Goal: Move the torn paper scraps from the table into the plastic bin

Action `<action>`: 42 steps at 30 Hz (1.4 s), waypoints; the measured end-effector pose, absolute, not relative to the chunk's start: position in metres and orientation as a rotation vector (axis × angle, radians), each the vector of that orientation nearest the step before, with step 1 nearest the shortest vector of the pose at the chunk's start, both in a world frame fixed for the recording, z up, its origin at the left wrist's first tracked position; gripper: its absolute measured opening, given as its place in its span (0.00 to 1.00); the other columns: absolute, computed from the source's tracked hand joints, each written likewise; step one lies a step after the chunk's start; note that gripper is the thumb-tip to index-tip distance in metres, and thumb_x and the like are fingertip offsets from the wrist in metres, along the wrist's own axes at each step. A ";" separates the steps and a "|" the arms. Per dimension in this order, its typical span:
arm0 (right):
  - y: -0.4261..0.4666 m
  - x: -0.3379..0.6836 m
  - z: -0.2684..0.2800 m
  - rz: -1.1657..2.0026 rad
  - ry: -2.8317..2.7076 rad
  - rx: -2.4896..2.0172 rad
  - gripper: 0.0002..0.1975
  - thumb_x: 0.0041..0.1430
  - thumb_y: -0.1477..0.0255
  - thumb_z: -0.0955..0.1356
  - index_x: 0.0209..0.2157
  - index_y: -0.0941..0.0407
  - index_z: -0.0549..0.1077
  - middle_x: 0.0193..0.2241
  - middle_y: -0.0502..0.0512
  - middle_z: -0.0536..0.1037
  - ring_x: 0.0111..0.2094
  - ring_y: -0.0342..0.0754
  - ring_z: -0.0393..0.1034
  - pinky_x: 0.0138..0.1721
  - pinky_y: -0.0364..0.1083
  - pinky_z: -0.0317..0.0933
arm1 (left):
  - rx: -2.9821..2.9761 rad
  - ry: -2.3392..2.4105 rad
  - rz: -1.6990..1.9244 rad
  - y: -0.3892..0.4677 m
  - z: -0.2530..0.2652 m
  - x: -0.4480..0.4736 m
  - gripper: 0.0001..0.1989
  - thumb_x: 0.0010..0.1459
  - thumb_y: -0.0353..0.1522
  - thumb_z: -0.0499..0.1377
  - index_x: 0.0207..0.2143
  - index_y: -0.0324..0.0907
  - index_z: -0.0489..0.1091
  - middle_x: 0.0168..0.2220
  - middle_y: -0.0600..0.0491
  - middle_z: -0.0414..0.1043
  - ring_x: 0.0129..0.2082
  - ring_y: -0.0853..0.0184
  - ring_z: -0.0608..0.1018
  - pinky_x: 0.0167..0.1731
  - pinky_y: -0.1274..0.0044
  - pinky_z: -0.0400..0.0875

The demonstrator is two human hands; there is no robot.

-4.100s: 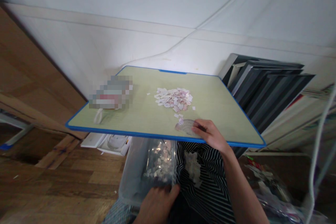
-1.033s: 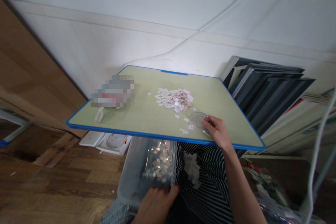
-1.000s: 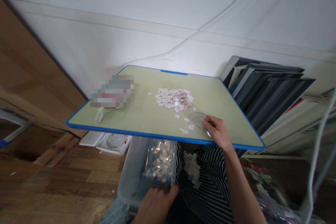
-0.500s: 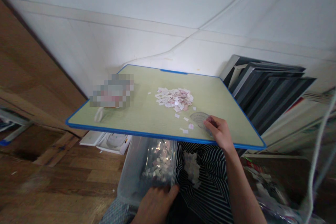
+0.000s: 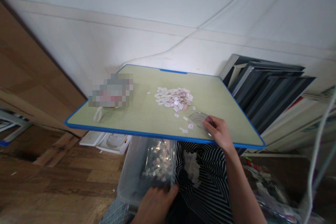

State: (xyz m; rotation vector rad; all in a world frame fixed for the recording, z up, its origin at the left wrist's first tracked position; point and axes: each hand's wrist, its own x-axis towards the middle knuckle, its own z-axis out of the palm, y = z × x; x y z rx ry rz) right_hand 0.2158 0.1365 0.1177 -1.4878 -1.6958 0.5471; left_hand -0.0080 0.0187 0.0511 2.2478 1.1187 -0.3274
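Soft light falls on the table (image 5: 136,112) and wall (image 5: 157,14). A tiny glint shines on the clear protractor (image 5: 197,118). Under the near edge it is darker, yet the plastic bag (image 5: 158,155) sparkles. Big blurry squares (image 5: 111,92) hide something near the left edge. The view's sides look stretched and smudgy.

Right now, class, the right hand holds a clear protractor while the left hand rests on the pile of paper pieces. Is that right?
No: the head view shows the left hand on the rim of the plastic bin, not on the pile of paper pieces. The right hand does hold a clear protractor.
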 end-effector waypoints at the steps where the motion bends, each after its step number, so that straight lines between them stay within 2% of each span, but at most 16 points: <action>1: 0.136 0.216 0.118 0.552 -1.704 -1.487 0.14 0.51 0.67 0.61 0.16 0.57 0.57 0.14 0.45 0.54 0.18 0.38 0.48 0.19 0.40 0.43 | 2.249 1.119 -0.324 0.019 0.051 -0.008 0.27 0.48 0.22 0.48 0.51 0.44 0.57 0.41 0.48 0.69 0.38 0.58 0.71 0.35 0.71 0.64; 12: 0.139 0.213 0.116 0.327 -1.642 -1.596 0.14 0.50 0.69 0.61 0.15 0.57 0.57 0.13 0.46 0.55 0.17 0.38 0.49 0.19 0.40 0.44 | 2.224 1.137 -0.326 0.019 0.056 -0.009 0.26 0.50 0.22 0.49 0.52 0.44 0.56 0.41 0.48 0.69 0.38 0.60 0.71 0.35 0.74 0.62; 19: 0.137 0.227 0.116 0.441 -1.609 -1.613 0.14 0.50 0.66 0.61 0.15 0.57 0.58 0.12 0.45 0.55 0.16 0.38 0.50 0.18 0.40 0.45 | 2.210 1.086 -0.332 0.020 0.056 -0.010 0.24 0.52 0.23 0.47 0.53 0.42 0.56 0.40 0.45 0.69 0.38 0.56 0.71 0.34 0.69 0.64; 24: 0.135 0.225 0.118 0.413 -1.757 -1.570 0.13 0.50 0.68 0.62 0.16 0.58 0.59 0.13 0.46 0.56 0.17 0.38 0.49 0.19 0.40 0.45 | 2.208 1.091 -0.329 0.020 0.057 -0.010 0.24 0.53 0.24 0.49 0.53 0.43 0.55 0.41 0.47 0.69 0.39 0.58 0.71 0.35 0.72 0.63; 30: 0.135 0.224 0.116 0.415 -1.651 -1.545 0.14 0.52 0.67 0.61 0.17 0.57 0.57 0.14 0.45 0.53 0.17 0.38 0.47 0.18 0.40 0.43 | 2.215 1.096 -0.332 0.020 0.057 -0.009 0.24 0.52 0.23 0.48 0.52 0.43 0.56 0.40 0.46 0.69 0.38 0.57 0.71 0.34 0.71 0.63; 37: 0.137 0.221 0.116 0.415 -1.823 -1.548 0.15 0.53 0.67 0.61 0.16 0.57 0.57 0.15 0.46 0.56 0.18 0.38 0.49 0.19 0.40 0.44 | 2.195 1.108 -0.283 0.020 0.053 -0.011 0.24 0.50 0.23 0.49 0.51 0.44 0.57 0.41 0.48 0.69 0.39 0.60 0.71 0.35 0.74 0.62; 42: 0.137 0.217 0.119 0.453 -1.962 -1.493 0.14 0.54 0.68 0.60 0.18 0.57 0.58 0.16 0.47 0.58 0.20 0.39 0.52 0.22 0.41 0.47 | 2.202 1.095 -0.291 0.019 0.055 -0.011 0.25 0.49 0.23 0.49 0.52 0.43 0.56 0.42 0.47 0.68 0.39 0.59 0.70 0.35 0.73 0.62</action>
